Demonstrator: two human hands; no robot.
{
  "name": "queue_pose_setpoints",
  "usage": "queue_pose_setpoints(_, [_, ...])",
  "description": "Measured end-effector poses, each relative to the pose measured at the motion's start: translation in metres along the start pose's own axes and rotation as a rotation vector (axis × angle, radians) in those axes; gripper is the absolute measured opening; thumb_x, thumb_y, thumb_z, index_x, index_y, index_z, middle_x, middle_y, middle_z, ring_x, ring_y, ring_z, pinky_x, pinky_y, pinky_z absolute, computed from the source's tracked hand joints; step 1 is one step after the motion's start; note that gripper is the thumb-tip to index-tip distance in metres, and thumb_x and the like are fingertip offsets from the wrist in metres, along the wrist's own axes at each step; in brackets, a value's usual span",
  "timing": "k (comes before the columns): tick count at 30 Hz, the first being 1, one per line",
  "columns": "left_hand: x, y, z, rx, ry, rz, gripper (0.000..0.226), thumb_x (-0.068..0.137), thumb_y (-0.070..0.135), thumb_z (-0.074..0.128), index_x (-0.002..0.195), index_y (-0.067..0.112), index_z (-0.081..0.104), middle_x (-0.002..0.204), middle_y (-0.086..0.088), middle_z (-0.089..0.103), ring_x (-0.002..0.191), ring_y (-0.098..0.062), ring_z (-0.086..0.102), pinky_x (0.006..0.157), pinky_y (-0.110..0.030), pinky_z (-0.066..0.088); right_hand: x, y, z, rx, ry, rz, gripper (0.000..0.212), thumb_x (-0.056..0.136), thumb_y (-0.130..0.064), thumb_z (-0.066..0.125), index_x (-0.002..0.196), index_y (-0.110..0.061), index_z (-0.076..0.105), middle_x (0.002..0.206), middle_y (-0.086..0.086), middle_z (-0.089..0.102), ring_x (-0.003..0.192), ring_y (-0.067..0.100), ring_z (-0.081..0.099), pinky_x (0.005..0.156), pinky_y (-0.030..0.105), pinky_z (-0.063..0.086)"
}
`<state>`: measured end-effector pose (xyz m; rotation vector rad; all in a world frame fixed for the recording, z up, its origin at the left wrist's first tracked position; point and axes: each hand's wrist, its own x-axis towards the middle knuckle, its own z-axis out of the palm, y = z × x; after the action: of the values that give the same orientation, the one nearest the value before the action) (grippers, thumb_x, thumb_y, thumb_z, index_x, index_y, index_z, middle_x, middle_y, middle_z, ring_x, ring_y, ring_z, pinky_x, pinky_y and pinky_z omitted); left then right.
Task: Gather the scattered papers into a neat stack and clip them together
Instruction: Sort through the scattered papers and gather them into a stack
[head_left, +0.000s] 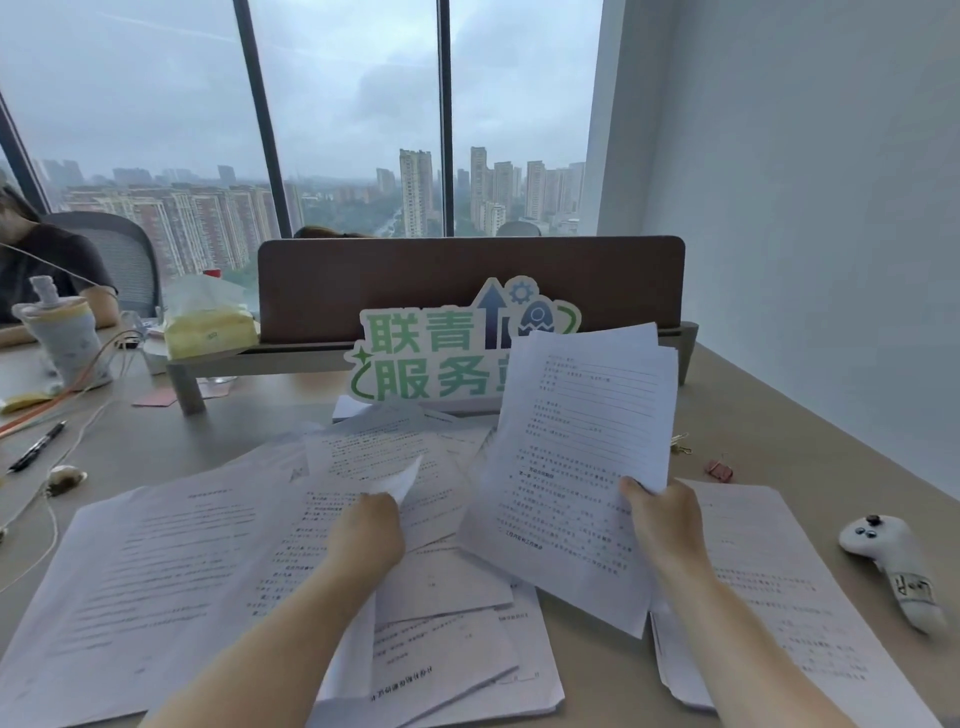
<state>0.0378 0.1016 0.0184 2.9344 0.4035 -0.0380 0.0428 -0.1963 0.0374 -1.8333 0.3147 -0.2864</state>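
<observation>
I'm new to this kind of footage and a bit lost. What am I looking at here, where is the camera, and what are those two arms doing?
There is no machine: the single picture comes from a camera worn on a person's head, looking down at their own bare arms. The right hand holds up a small sheaf of printed papers. The left hand pinches the corner of another sheet. More loose pages lie scattered over the desk. Small binder clips wait to the right, beside a white soft toy. A green sign stands behind.
</observation>
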Motion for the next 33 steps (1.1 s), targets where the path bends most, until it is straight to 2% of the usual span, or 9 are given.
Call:
queue_pose_setpoints(2, [0.01, 0.001, -0.005, -0.112, 0.071, 0.008, 0.019, 0.085, 0.0, 0.046, 0.069, 0.01, 0.043, 0.076, -0.003, 0.041, 0.076, -0.025, 0.052, 0.065, -0.032, 0.046, 0.002, 0.0, -0.001, 0.0, -0.001, 0.011, 0.013, 0.093, -0.016, 0.057, 0.093, -0.009, 0.068, 0.082, 0.006, 0.069, 0.075, 0.024, 0.063, 0.063, 0.033, 0.046])
queue_pose_setpoints(6, [0.03, 0.02, -0.008, -0.269, 0.096, 0.037, 0.016, 0.081, -0.004, 0.045, 0.072, 0.009, 0.043, 0.088, -0.008, 0.044, 0.072, -0.024, 0.046, 0.061, -0.031, 0.04, 0.007, 0.0, -0.001, 0.011, -0.002, 0.027, 0.011, 0.093, -0.016, 0.058, 0.097, -0.011, 0.067, 0.082, -0.001, 0.068, 0.078, 0.022, 0.065, 0.063, 0.032, 0.048])
queue_pose_setpoints(8, [0.041, 0.03, -0.004, -0.266, 0.099, 0.066, 0.011, 0.081, -0.004, 0.044, 0.082, 0.005, 0.05, 0.093, -0.011, 0.048, 0.083, -0.029, 0.053, 0.07, -0.034, 0.045, 0.009, 0.0, -0.002, 0.007, 0.001, 0.018, 0.01, 0.093, -0.014, 0.058, 0.096, -0.012, 0.067, 0.081, -0.002, 0.068, 0.076, 0.02, 0.064, 0.062, 0.032, 0.047])
queue_pose_setpoints(11, [0.055, 0.042, 0.009, -0.21, 0.097, 0.089, 0.029, 0.085, -0.001, 0.042, 0.107, 0.004, 0.061, 0.111, -0.013, 0.062, 0.104, -0.031, 0.059, 0.084, -0.035, 0.046, 0.014, 0.001, -0.004, 0.003, -0.011, 0.016, 0.009, 0.093, -0.014, 0.058, 0.096, -0.016, 0.066, 0.084, -0.004, 0.069, 0.082, 0.022, 0.065, 0.068, 0.037, 0.052])
queue_pose_setpoints(15, [0.069, 0.057, 0.026, -0.196, 0.019, 0.057, 0.034, 0.088, 0.007, 0.039, 0.114, 0.016, 0.06, 0.118, -0.009, 0.064, 0.109, -0.031, 0.058, 0.088, -0.037, 0.044, 0.024, 0.001, -0.006, -0.051, -0.049, 0.03, 0.009, 0.093, -0.017, 0.059, 0.094, -0.017, 0.068, 0.086, 0.003, 0.072, 0.084, 0.027, 0.068, 0.078, 0.05, 0.057])
queue_pose_setpoints(17, [0.076, 0.063, 0.033, -0.19, -0.064, -0.015, 0.04, 0.089, 0.015, 0.035, 0.122, 0.024, 0.054, 0.131, -0.007, 0.057, 0.122, -0.035, 0.048, 0.099, -0.045, 0.036, 0.027, 0.001, -0.006, -0.064, -0.068, 0.036, 0.013, 0.093, -0.018, 0.06, 0.083, -0.023, 0.066, 0.088, 0.009, 0.073, 0.086, 0.031, 0.068, 0.078, 0.049, 0.057])
queue_pose_setpoints(20, [0.08, 0.074, 0.04, -0.16, -0.15, -0.123, 0.054, 0.093, 0.044, 0.033, 0.146, 0.032, 0.032, 0.157, -0.006, 0.028, 0.143, -0.042, 0.018, 0.113, -0.059, 0.018, 0.031, 0.0, -0.008, -0.06, -0.088, 0.061, 0.021, 0.092, -0.017, 0.059, 0.072, -0.023, 0.065, 0.091, 0.016, 0.073, 0.088, 0.036, 0.069, 0.067, 0.037, 0.051])
queue_pose_setpoints(27, [0.084, 0.088, 0.04, -0.13, -0.136, -0.242, 0.094, 0.075, 0.075, 0.039, 0.152, 0.024, 0.018, 0.162, -0.014, 0.012, 0.145, -0.042, 0.012, 0.112, -0.064, 0.015, 0.039, 0.002, -0.007, -0.075, -0.114, 0.112, 0.017, 0.091, -0.018, 0.059, 0.076, -0.018, 0.067, 0.094, 0.017, 0.073, 0.091, 0.039, 0.069, 0.063, 0.034, 0.045])
queue_pose_setpoints(33, [0.091, 0.095, 0.028, -0.089, -0.214, -0.252, 0.087, 0.077, 0.055, 0.049, 0.151, 0.021, 0.018, 0.157, -0.015, 0.021, 0.142, -0.042, 0.018, 0.108, -0.064, 0.022, 0.041, 0.003, -0.007, -0.101, -0.125, 0.117, 0.013, 0.092, -0.017, 0.057, 0.094, -0.015, 0.07, 0.088, 0.003, 0.073, 0.084, 0.028, 0.07, 0.077, 0.047, 0.058])
